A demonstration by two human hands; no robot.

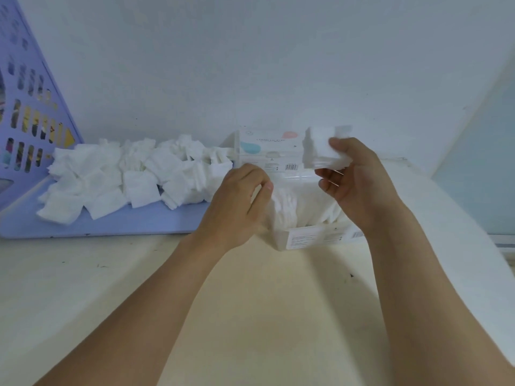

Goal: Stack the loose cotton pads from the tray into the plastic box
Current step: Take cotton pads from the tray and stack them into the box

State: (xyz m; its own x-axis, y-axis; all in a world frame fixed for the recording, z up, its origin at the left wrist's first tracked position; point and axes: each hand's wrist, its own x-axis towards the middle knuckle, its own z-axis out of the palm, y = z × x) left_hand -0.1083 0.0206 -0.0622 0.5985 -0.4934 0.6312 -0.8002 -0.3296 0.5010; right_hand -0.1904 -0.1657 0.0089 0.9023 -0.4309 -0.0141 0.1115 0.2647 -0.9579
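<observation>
I am viewing from the head camera, working outward from my two forearms over the cream worktop (pixel 250 296). Nearest the hands, the plastic box (pixel 315 238) is sitting open on the worktop, one box only, with a row of pads already standing inside it and its clear lid (pixel 267 151) tilting up behind. My left hand (pixel 239 204) is hovering at the box's left edge with fingers curled; I cannot tell whether that grip is pinching a pad or holding nothing. My right hand (pixel 354 185) is raised over the far right of the box, its grip closing thumb-over-fingers on one small stack of pads (pixel 320 149), count within the stack unreadable through blur. I am judging the step in hand as the transfer: a gathered stack is about to go into the box. The next move is calling for lowering that stack squarely beside the row already inside, keeping edges aligned so it does not fan out. Farther left, the lilac tray (pixel 117 221) is carrying the loose cotton pads (pixel 133 174), a heap of dozens, too overlapped to count exactly, so much of the task is remaining. One perforated lilac basket (pixel 30 112) is standing beyond.
</observation>
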